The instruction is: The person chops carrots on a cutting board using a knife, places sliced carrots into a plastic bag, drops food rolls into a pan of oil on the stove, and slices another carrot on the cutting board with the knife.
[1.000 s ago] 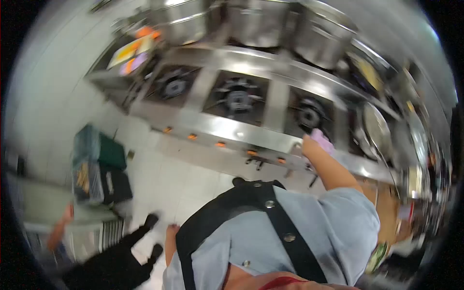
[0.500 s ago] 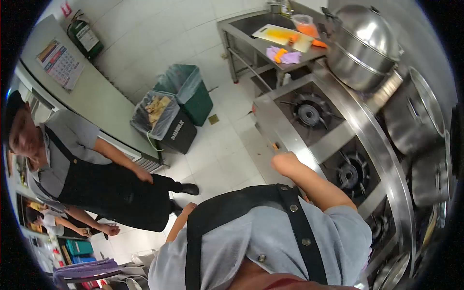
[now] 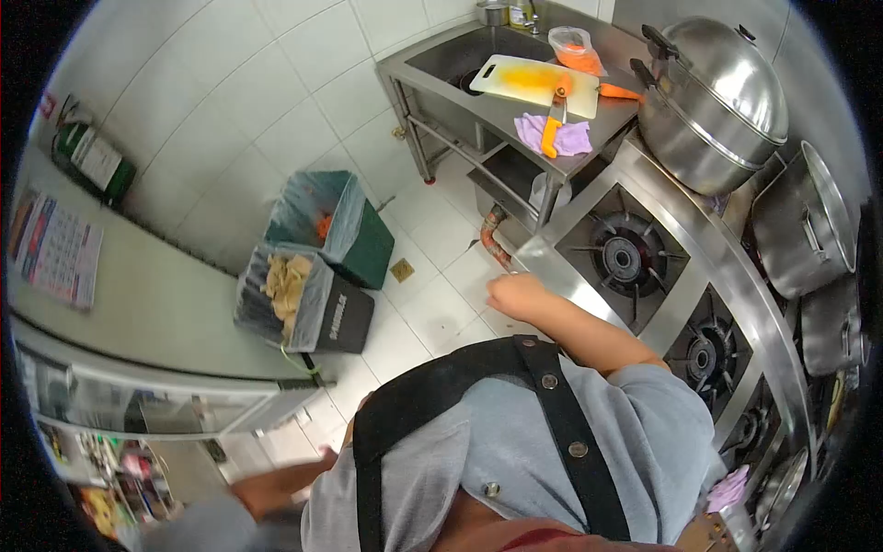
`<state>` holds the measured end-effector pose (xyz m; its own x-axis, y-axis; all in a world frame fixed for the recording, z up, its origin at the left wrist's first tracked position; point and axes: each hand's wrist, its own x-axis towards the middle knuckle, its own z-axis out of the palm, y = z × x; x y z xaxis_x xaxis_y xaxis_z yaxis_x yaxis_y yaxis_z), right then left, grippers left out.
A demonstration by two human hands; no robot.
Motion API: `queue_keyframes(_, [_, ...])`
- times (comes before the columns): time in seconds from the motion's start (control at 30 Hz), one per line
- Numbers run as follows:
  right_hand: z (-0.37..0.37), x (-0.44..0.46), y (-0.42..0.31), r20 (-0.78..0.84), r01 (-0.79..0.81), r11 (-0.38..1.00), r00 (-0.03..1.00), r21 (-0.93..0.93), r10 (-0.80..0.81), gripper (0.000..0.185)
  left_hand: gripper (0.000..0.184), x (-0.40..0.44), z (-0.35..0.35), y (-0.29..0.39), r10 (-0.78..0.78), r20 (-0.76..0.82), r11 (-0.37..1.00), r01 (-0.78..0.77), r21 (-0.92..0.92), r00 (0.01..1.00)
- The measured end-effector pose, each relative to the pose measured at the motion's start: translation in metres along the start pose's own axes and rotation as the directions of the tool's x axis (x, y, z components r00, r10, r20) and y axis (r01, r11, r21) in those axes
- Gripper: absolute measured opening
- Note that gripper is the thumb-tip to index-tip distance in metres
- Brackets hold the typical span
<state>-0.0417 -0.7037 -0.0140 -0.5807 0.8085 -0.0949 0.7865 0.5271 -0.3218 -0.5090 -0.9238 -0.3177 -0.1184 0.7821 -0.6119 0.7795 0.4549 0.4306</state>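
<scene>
My right hand (image 3: pixel 517 296) is curled closed in front of my chest, beside the front edge of the steel stove (image 3: pixel 589 299). Nothing shows sticking out of its fingers. Of my left arm (image 3: pixel 359 419) only a sliver of skin appears past my apron, and its fingers are hidden. Farther off, on the steel sink counter (image 3: pixel 602 152), lies a white cutting board (image 3: pixel 501 75) stained orange. A knife with a yellow handle (image 3: pixel 551 138) rests across a purple cloth (image 3: pixel 575 140), its blade towards a carrot piece (image 3: pixel 563 85). Another carrot (image 3: pixel 620 92) lies beside the board.
Two lined bins, one green (image 3: pixel 368 235) and one black (image 3: pixel 345 317), stand on the tiled floor (image 3: pixel 432 299). Large steel pots (image 3: pixel 717 92) line the stove's back. At the lower left, another person's blurred arm (image 3: pixel 276 488) reaches close to my left side.
My view has turned and come nearer the sink counter. The other person has passed from the left to beside me, leaving mostly an arm in view. My left hand has slipped out of sight.
</scene>
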Motion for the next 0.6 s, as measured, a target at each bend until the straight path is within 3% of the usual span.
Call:
queue_keyframes(0.1, [-0.002, 0.019, 0.021, 0.041, -0.140, 0.990, 0.989, -0.021, 0.141, 0.022, 0.039, 0.097, -0.075, 0.030, 0.255, -0.031, 0.957, -0.248, 0.147, 0.966])
queue_keyframes(0.13, [-0.009, 0.024, 0.024, 0.007, -0.216, 0.976, 0.976, -0.003, 0.216, 0.022, 0.040, 0.084, -0.132, 0.089, 0.177, 0.061, 0.967, -0.185, 0.172, 0.982])
queue_keyframes(0.17, [-0.018, 0.030, 0.029, -0.029, -0.291, 0.957, 0.956, 0.015, 0.291, 0.022, 0.039, 0.128, -0.147, 0.083, 0.355, 0.094, 0.877, -0.366, 0.310, 0.930])
queue_keyframes(0.2, [-0.028, 0.036, 0.034, -0.031, -0.317, 0.948, 0.948, 0.017, 0.317, 0.022, 0.036, 0.107, -0.187, 0.154, 0.243, 0.066, 0.916, -0.251, 0.312, 0.968])
queue_keyframes(0.27, [-0.049, 0.051, 0.047, -0.193, -0.308, 0.950, 0.930, 0.050, 0.312, 0.019, 0.028, 0.153, -0.218, 0.195, 0.401, -0.095, 0.883, -0.358, 0.303, 0.911])
queue_keyframes(0.33, [-0.063, 0.075, 0.074, -0.270, -0.366, 0.930, 0.892, 0.038, 0.362, 0.018, 0.020, 0.176, -0.249, 0.258, 0.520, -0.209, 0.846, -0.465, 0.263, 0.828])
queue_keyframes(0.4, [-0.082, 0.097, 0.098, -0.368, -0.417, 0.909, 0.840, 0.031, 0.398, 0.014, 0.019, 0.300, -0.243, 0.247, 0.464, -0.181, 0.844, -0.494, -0.207, 0.867])
queue_keyframes(0.47, [-0.102, 0.122, 0.123, -0.503, -0.455, 0.883, 0.741, 0.113, 0.446, 0.012, 0.022, 0.205, -0.293, 0.378, 0.747, -0.213, 0.663, -0.687, 0.297, 0.630])
queue_keyframes(0.5, [-0.110, 0.134, 0.135, -0.565, -0.475, 0.867, 0.679, 0.148, 0.468, 0.012, 0.022, 0.214, -0.301, 0.411, 0.749, -0.217, 0.661, -0.682, 0.312, 0.627])
queue_keyframes(0.57, [-0.113, 0.157, 0.168, -0.661, -0.528, 0.832, 0.565, 0.170, 0.494, 0.011, 0.023, 0.227, -0.318, 0.456, 0.867, -0.057, 0.477, -0.795, 0.375, 0.494])
queue_keyframes(0.6, [-0.118, 0.165, 0.179, -0.674, -0.547, 0.814, 0.528, 0.196, 0.517, 0.013, 0.023, 0.232, -0.331, 0.488, 0.873, -0.046, 0.464, -0.797, 0.386, 0.486])
